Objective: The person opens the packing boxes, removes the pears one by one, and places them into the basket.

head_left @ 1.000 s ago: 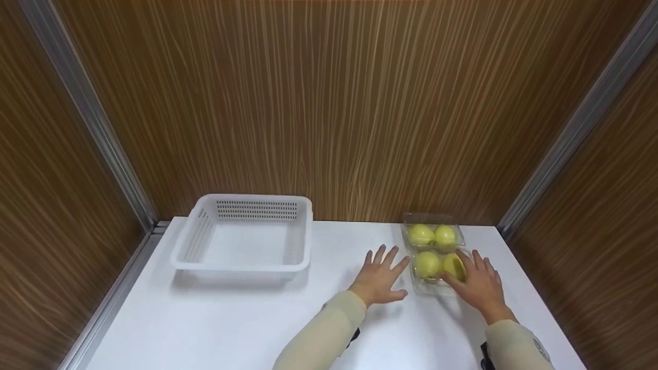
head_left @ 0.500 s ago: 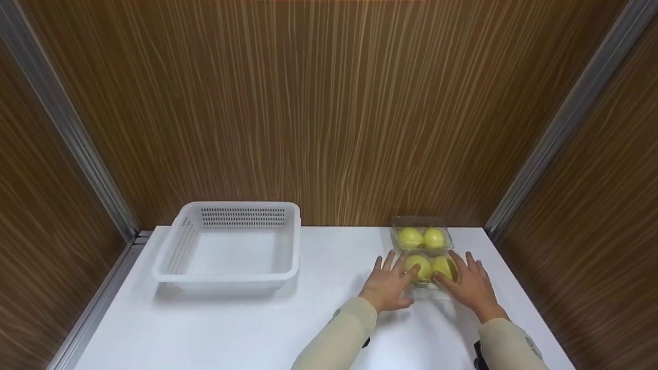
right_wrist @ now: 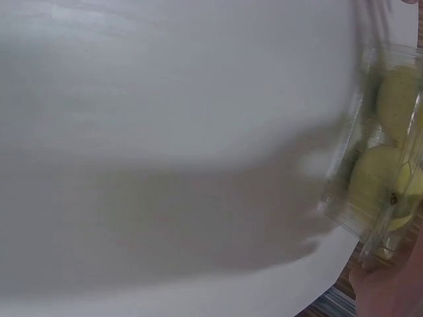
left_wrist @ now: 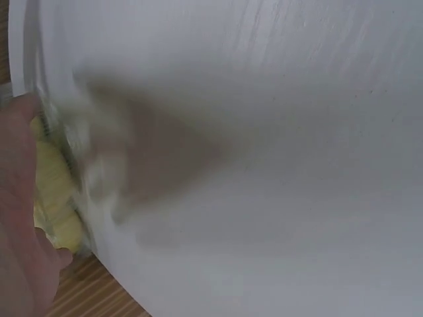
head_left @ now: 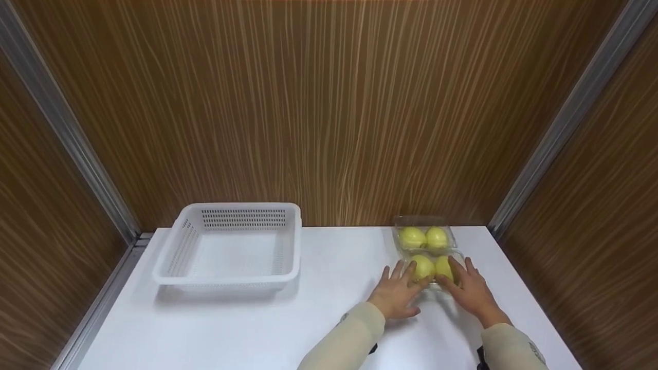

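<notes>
Two clear plastic boxes stand one behind the other on the right of the white table. The front box (head_left: 434,281) holds two round yellow-green fruits (head_left: 422,268); a similar pair of fruits (head_left: 412,238) lies in the back box (head_left: 452,240). At the front box's left side is my left hand (head_left: 397,294), fingers spread, fingertips overlapping the near-left fruit. My right hand (head_left: 472,292) is at its right side, with thumb and fingers partly covering the right-hand fruit. In the right wrist view, a dark stem dimple shows on one fruit (right_wrist: 375,181) under the plastic.
A white perforated basket (head_left: 231,280) with nothing in it stands at the left of the table (head_left: 247,329). Wood-grain panels (head_left: 329,113) rise at the back and both sides, with grey metal strips (head_left: 560,123) along the corners.
My left hand has moved right and come up against the front box. My right hand stays at the box's right side, its thumb and fingers now closer together. The head view has shifted slightly.
</notes>
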A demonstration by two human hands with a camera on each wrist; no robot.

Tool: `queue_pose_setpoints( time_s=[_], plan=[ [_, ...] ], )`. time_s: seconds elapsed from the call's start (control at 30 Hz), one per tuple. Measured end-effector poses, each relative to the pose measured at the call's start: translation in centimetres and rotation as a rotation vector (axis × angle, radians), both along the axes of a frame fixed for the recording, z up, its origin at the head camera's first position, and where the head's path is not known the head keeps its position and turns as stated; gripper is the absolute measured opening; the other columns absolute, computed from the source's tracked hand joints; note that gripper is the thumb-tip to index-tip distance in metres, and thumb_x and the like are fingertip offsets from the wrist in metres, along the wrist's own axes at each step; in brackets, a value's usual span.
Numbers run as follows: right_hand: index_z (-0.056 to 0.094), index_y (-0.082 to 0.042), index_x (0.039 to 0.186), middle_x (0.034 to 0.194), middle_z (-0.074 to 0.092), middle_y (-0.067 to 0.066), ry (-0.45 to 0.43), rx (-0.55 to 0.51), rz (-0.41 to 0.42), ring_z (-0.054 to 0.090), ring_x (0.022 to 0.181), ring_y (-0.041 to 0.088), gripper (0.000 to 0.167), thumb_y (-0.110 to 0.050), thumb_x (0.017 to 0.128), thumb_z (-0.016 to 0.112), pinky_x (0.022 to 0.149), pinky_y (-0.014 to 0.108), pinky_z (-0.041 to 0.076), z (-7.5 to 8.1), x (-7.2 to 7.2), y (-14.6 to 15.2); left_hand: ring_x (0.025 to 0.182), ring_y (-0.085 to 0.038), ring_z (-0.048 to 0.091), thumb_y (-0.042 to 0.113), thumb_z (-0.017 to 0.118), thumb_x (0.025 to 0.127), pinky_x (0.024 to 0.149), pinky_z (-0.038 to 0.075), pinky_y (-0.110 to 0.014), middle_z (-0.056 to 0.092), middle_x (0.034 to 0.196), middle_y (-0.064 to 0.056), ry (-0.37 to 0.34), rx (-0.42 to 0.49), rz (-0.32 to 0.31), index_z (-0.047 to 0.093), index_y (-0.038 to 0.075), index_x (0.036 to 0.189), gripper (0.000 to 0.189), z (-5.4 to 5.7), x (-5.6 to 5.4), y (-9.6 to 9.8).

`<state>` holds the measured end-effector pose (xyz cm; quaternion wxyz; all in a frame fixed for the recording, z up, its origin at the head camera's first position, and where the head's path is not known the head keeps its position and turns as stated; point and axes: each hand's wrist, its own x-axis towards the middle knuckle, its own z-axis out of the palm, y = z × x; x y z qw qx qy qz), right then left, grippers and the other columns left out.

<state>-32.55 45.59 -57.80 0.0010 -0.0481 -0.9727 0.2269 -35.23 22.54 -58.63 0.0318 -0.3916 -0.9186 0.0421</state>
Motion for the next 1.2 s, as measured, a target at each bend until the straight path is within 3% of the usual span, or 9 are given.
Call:
queue_pose_setpoints(
  time_s=[0.27, 0.53, 0.8, 0.9, 1.03, 1.2],
  plan=[
    [0.025, -0.008, 0.158, 0.159, 0.004, 0.037, -0.02, 0.005, 0.015, 0.021, 0.138, 0.064, 0.086, -0.067, 0.097, 0.039, 0.105, 0.077, 0.023, 0.1, 0.2, -0.6, 0.152, -0.03, 0.02, 0.064, 0.051, 0.094, 0.119, 0.028, -0.048, 0.014, 0.167, -0.003, 0.013, 0.034, -0.002, 0.013, 0.047, 0.157, 0.076, -0.5, 0.1, -0.3],
    [0.03, -0.007, 0.156, 0.158, 0.011, 0.038, 0.011, 0.028, 0.029, 0.026, 0.136, 0.063, 0.086, -0.067, 0.096, 0.044, 0.104, 0.077, 0.028, 0.0, 0.6, -1.8, 0.151, -0.032, 0.023, 0.057, 0.056, 0.095, 0.119, 0.029, -0.048, 0.019, 0.166, -0.006, 0.007, 0.106, -0.03, 0.021, 0.045, 0.157, 0.072, -0.7, 1.0, -2.4],
    [0.033, -0.008, 0.155, 0.158, 0.014, 0.036, 0.062, 0.014, 0.062, 0.03, 0.135, 0.063, 0.083, -0.064, 0.096, 0.048, 0.103, 0.076, 0.03, 0.1, 0.7, -3.7, 0.152, -0.033, 0.018, 0.052, 0.056, 0.096, 0.123, 0.02, -0.042, 0.019, 0.165, -0.008, -0.022, 0.147, -0.048, 0.025, 0.042, 0.157, 0.069, -0.7, 1.2, -4.5],
    [0.034, -0.009, 0.155, 0.158, 0.015, 0.036, 0.078, 0.007, 0.077, 0.032, 0.134, 0.063, 0.082, -0.063, 0.096, 0.049, 0.103, 0.076, 0.03, 0.1, 0.7, -4.6, 0.151, -0.034, 0.02, 0.051, 0.058, 0.096, 0.122, 0.022, -0.04, 0.021, 0.164, -0.009, -0.023, 0.157, -0.044, 0.027, 0.042, 0.156, 0.068, -0.7, 1.4, -5.3],
    [0.035, -0.01, 0.155, 0.159, 0.015, 0.036, 0.076, -0.006, 0.083, 0.032, 0.134, 0.063, 0.081, -0.064, 0.095, 0.049, 0.103, 0.076, 0.03, -0.1, 1.0, -5.8, 0.151, -0.034, 0.021, 0.048, 0.06, 0.095, 0.121, 0.026, -0.038, 0.024, 0.162, -0.01, -0.018, 0.177, -0.045, 0.035, 0.036, 0.152, 0.064, -0.6, 1.9, -6.3],
    [0.036, -0.011, 0.155, 0.159, 0.017, 0.034, 0.086, -0.014, 0.098, 0.034, 0.134, 0.061, 0.08, -0.062, 0.095, 0.052, 0.103, 0.075, 0.031, -0.4, 1.4, -7.5, 0.152, -0.033, 0.018, 0.048, 0.056, 0.096, 0.122, 0.021, -0.036, 0.021, 0.165, -0.006, 0.024, 0.154, -0.078, 0.04, 0.024, 0.148, 0.06, -0.5, 2.6, -7.2]
  ],
)
